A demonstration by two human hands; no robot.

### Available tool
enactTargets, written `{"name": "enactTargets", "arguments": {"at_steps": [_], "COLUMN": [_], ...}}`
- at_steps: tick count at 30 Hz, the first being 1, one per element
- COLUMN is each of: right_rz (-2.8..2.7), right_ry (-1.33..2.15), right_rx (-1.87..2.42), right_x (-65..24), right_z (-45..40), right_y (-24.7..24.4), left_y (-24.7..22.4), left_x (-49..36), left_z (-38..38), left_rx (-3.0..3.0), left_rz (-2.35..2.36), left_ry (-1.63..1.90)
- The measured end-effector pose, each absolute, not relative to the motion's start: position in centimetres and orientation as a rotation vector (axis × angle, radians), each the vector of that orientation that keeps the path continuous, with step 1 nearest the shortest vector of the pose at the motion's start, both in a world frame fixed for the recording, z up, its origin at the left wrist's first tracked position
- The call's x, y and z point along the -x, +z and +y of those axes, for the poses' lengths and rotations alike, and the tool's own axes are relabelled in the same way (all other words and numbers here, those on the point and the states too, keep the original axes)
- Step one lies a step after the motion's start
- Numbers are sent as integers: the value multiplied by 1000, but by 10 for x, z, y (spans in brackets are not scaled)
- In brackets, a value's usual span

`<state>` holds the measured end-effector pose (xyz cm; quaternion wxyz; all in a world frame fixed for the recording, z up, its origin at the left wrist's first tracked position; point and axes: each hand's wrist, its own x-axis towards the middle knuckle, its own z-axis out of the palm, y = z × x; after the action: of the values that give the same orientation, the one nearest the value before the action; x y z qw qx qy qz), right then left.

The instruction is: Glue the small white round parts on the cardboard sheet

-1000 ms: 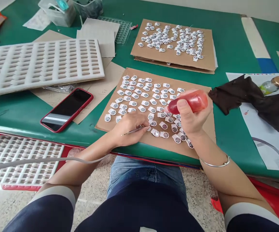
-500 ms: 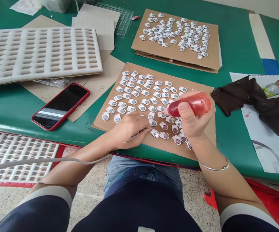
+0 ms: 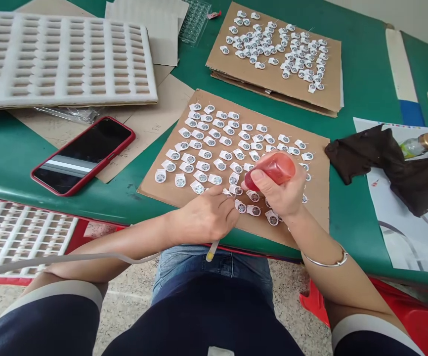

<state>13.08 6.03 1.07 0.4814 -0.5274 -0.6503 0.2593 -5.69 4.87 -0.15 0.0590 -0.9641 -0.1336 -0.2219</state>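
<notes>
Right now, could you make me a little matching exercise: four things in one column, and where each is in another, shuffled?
1. Phone
2. Red bottle
3. Silver bangle
4. Small jar with a gold lid

A. Around the right forearm
B. By the dark cloth, over the white sheet
C. Gripped in the right hand
D. In a red case, left of both hands

Pairs: 1-D, 2-C, 3-A, 4-B
</notes>
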Motion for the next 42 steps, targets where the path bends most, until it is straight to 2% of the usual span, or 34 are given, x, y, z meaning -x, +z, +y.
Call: {"name": "enactTargets", "arguments": {"at_steps": [42], "right_rz": [-1637], "right_ry": [491], "right_rx": [1341], "right_x": [-136], "right_z": [64], "right_y": [7], "left_y": [-1], "left_x": [58], "left_z": [52], "left_rx": [2969], "left_rz": [-446], "left_ry": [-683]}}
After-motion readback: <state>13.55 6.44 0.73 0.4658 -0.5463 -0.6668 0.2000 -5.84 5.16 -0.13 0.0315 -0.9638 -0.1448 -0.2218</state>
